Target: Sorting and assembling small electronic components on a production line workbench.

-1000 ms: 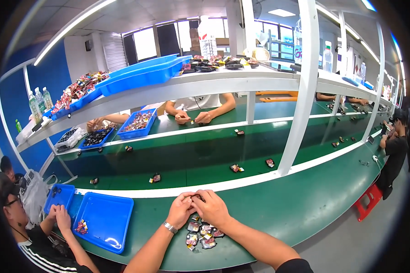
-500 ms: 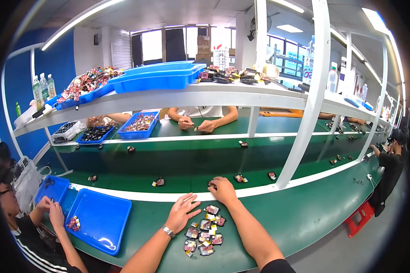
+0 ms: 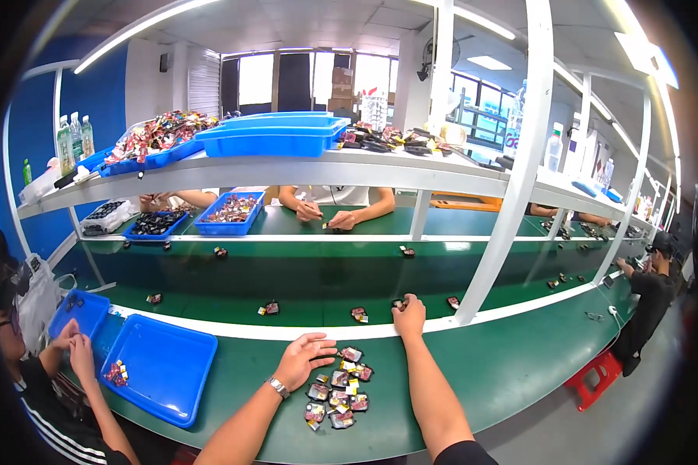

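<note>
My left hand [image 3: 306, 361], wearing a metal-band watch, is open, with fingers stretched towards a cluster of small electronic modules [image 3: 340, 398] on the green bench. The modules have dark rims, pale and reddish faces, and yellow-white tabs. My right hand [image 3: 411, 316] reaches across the white rail [image 3: 341, 332] to the green conveyor belt. Its fingers are closed around one small dark module [image 3: 397, 304], mostly covered by the fingertips. Another module [image 3: 359, 314] lies on the belt left of it, and one more [image 3: 453, 302] to the right.
A large blue tray [image 3: 171, 372] holding a few parts sits left, beside a co-worker's hands [image 3: 74, 345]. Across the belt another person's hands [image 3: 329, 217] handle a small part. A shelf [image 3: 310, 167] with blue bins spans overhead; a white post [image 3: 512, 178] stands right of my right hand.
My right hand has moved right along the belt, from one module to another; the first now lies uncovered. My left hand stays by the cluster. The whole view has shifted slightly.
</note>
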Demonstrator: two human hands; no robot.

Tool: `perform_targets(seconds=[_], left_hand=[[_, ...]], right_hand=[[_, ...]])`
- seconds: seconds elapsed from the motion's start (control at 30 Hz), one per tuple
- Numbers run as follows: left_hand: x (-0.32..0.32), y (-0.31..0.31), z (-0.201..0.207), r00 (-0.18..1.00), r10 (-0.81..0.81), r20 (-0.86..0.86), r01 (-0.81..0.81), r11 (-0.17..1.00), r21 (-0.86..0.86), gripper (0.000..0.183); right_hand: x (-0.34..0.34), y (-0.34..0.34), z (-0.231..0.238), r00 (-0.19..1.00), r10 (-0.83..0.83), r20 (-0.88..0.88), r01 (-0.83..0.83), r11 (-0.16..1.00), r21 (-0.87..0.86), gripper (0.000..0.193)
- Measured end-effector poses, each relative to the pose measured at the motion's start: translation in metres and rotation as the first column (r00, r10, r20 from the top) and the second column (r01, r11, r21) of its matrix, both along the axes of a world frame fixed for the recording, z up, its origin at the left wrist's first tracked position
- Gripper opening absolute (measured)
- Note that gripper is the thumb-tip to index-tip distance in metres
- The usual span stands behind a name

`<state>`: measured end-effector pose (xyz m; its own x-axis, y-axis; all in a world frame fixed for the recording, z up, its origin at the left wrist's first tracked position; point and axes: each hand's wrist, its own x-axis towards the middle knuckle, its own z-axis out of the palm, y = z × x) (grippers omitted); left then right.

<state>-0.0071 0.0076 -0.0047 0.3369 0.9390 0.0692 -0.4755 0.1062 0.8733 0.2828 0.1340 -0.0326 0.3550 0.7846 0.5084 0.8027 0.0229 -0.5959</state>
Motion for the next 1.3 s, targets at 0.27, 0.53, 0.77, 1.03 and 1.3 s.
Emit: perform_targets(seconds=[0.27, 0.53, 0.77, 1.03, 1.3], left_hand=[[0.007, -0.001, -0.001, 0.996, -0.019, -0.087, 0.017, 0.999, -0.033, 0.033], [-0.024, 0.003, -0.005, 0.976, -0.161, -0.147, 0.157, 0.987, -0.035, 0.033], [-0.001, -0.006, 0.010, 0.979, -0.043, -0.201, 0.029, 0.997, -0.071, 0.035], [0.001, -0.009, 0.012, 0.983, -0.084, -0.165, 0.074, 0.995, -0.069, 0.042], [0.002, -0.008, 0.013, 0.995, -0.091, -0.042, 0.087, 0.992, -0.096, 0.034]], right_hand=[[-0.056, -0.112, 0.046, 0.745, 0.647, -0.162, -0.622, 0.762, 0.179, 0.048], [-0.099, -0.136, 0.067, 0.329, 0.941, -0.075, -0.940, 0.334, 0.071, 0.047], [-0.088, -0.130, 0.056, 0.564, 0.818, 0.114, -0.825, 0.562, 0.058, 0.022], [-0.100, -0.135, 0.061, 0.658, 0.732, 0.179, -0.752, 0.651, 0.105, 0.017], [-0.096, -0.134, 0.063, 0.609, 0.762, 0.219, -0.788, 0.612, 0.064, 0.015]])
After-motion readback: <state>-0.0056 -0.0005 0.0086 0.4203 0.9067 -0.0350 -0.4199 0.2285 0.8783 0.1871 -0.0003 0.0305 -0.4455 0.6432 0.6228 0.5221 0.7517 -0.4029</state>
